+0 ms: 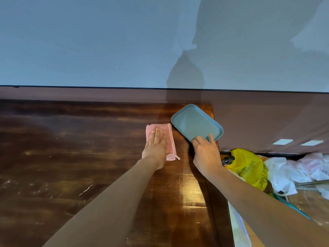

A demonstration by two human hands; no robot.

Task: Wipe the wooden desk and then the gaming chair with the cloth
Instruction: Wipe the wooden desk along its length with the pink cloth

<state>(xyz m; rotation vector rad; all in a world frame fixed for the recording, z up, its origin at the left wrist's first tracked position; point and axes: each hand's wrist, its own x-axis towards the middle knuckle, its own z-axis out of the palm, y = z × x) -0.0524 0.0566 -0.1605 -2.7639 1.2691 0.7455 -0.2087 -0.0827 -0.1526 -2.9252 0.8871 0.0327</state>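
Pink cloth (171,139) lies folded flat on the wooden surface (80,148), toward its far right corner and just left of a blue-grey tray (195,122). The left hand (156,148) rests on the cloth, palm down, with its fingers (157,135) straight, close together and pressing the fabric against the wood; the cloth's right strip and far edge show past the hand. The right hand (206,155) grips the near rim of the tray, fingers curled over the edge and the thumb up against the rim. The tray sits at an angle at the corner, one end past the right edge; whether it is lifted cannot be told. Beyond that edge, lower down, lie a yellow plastic bag (249,168) and crumpled white bags (281,172).
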